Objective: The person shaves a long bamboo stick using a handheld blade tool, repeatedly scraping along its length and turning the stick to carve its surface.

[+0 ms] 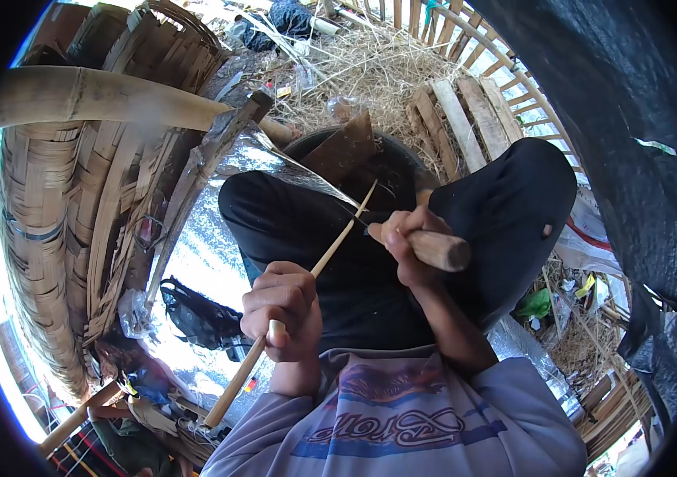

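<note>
My left hand (283, 306) is closed around a slender pale bamboo stick (330, 253). The stick runs slantwise from beside my left forearm, up through the fist, to a narrow tip between my knees. In my right hand (411, 242) is a knife with a thick, round wooden handle (440, 251), its butt pointing right. The knife's narrow front part meets or crosses the stick near its upper end; whether it touches is too small to tell. How far the blade reaches is hard to make out. Below the stick tip, a dark round basin (402, 151) sits between my knees.
A flat brown board (342, 149) leans in the basin. Woven bamboo panels (44, 230) and a thick bamboo pole (116, 97) stand at left. A black bag (199, 314) lies beside my left leg. Straw (386, 67) and wooden slats (473, 111) lie ahead; dark plastic sheeting (632, 143) hangs right.
</note>
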{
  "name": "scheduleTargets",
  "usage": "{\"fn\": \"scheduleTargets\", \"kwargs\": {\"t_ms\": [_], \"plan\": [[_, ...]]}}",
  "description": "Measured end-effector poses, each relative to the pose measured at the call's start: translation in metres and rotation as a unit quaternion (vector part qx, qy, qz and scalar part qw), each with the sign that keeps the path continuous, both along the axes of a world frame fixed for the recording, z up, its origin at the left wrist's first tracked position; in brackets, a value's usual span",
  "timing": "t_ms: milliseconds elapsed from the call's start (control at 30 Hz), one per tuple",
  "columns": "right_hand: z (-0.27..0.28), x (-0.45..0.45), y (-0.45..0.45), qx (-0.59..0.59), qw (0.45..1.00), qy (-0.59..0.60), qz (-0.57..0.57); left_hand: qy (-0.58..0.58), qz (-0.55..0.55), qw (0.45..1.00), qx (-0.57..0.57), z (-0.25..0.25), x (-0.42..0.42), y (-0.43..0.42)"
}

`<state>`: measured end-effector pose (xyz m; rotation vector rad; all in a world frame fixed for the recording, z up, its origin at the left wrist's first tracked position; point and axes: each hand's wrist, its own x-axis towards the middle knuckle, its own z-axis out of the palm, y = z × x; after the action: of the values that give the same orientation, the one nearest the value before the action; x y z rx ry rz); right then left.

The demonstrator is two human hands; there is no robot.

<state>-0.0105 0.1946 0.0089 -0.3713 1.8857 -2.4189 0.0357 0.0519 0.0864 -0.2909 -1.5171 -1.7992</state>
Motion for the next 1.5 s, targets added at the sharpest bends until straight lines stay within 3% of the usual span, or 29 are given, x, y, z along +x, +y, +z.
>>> {"fn": "scheduleTargets", "kwargs": {"t_ms": [67, 133, 200, 300, 367, 433, 500, 533, 600, 633, 733, 767, 800, 867, 933, 1033, 1100, 1167, 1233, 1333, 1433, 1500], "plan": [[-0.002, -0.004, 0.000, -0.049, 0.999, -0.018, -0.003, 0.002, -0.018, 1.000, -0.007, 0.000, 0.001, -0.003], [0.023, -0.005, 0.004, -0.175, 0.984, 0.031, 0.014, -0.011, -0.031, 0.999, -0.015, 0.000, 0.005, -0.005], [0.025, 0.002, 0.004, -0.190, 0.981, 0.016, 0.025, 0.006, -0.010, 1.000, 0.006, -0.001, 0.002, -0.001], [-0.010, 0.000, -0.001, 0.054, 0.998, 0.025, -0.032, 0.007, -0.002, 1.000, -0.001, 0.000, -0.001, 0.002], [-0.029, 0.000, -0.005, -0.013, 0.999, -0.010, -0.049, 0.012, -0.013, 1.000, -0.002, 0.000, 0.000, 0.002], [-0.015, -0.004, -0.005, -0.032, 0.997, -0.028, -0.065, 0.014, -0.019, 1.000, -0.005, 0.000, -0.002, -0.002], [0.000, -0.002, -0.003, -0.151, 0.986, -0.042, -0.062, 0.017, -0.015, 1.000, 0.005, -0.001, -0.001, -0.003], [-0.010, -0.003, -0.004, -0.150, 0.986, -0.041, -0.063, 0.018, -0.016, 1.000, 0.007, 0.000, 0.000, -0.004], [-0.051, -0.006, -0.008, 0.089, 0.993, 0.020, -0.077, -0.013, -0.035, 0.999, -0.018, 0.001, 0.002, -0.005], [-0.059, -0.009, -0.011, 0.107, 0.991, 0.002, -0.075, -0.010, -0.036, 0.999, -0.017, 0.001, 0.001, -0.004], [-0.049, -0.013, -0.012, 0.018, 0.995, 0.015, -0.095, -0.010, -0.020, 1.000, -0.021, 0.001, -0.001, -0.006], [-0.047, -0.010, -0.010, -0.087, 0.994, -0.042, -0.058, -0.008, -0.024, 1.000, -0.017, 0.000, 0.001, -0.008], [-0.057, -0.011, -0.014, -0.087, 0.994, -0.045, -0.054, -0.006, -0.030, 0.999, -0.013, -0.001, 0.003, -0.010], [-0.089, -0.015, -0.021, 0.030, 0.994, 0.027, -0.106, -0.011, -0.029, 1.000, -0.005, 0.000, 0.004, -0.009], [-0.098, -0.016, -0.031, 0.106, 0.988, -0.048, -0.099, -0.006, -0.032, 0.999, 0.002, -0.001, -0.001, -0.007], [-0.096, -0.016, -0.035, 0.129, 0.983, -0.058, -0.120, -0.006, -0.013, 0.999, 0.037, -0.007, -0.011, -0.011], [-0.088, -0.022, -0.034, 0.099, 0.984, 0.086, -0.121, -0.053, -0.036, 0.997, 0.034, -0.006, -0.017, -0.021], [-0.046, -0.024, -0.027, 0.113, 0.985, 0.110, -0.066, -0.076, -0.028, 0.997, 0.020, 0.005, -0.030, -0.026], [-0.018, -0.020, -0.021, 0.094, 0.987, 0.129, 0.031, -0.130, 0.002, 0.981, -0.146, 0.014, -0.041, -0.028], [0.019, -0.020, -0.016, 0.104, 0.982, 0.113, 0.114, -0.092, 0.013, 0.945, -0.312, 0.031, -0.055, -0.018], [0.028, -0.030, -0.022, 0.086, 0.981, 0.146, 0.098, -0.133, 0.003, 0.882, -0.451, 0.045, -0.054, -0.004], [0.021, -0.037, -0.024, 0.118, 0.977, 0.145, 0.103, -0.140, 0.015, 0.876, -0.462, 0.049, -0.052, -0.001]]}}
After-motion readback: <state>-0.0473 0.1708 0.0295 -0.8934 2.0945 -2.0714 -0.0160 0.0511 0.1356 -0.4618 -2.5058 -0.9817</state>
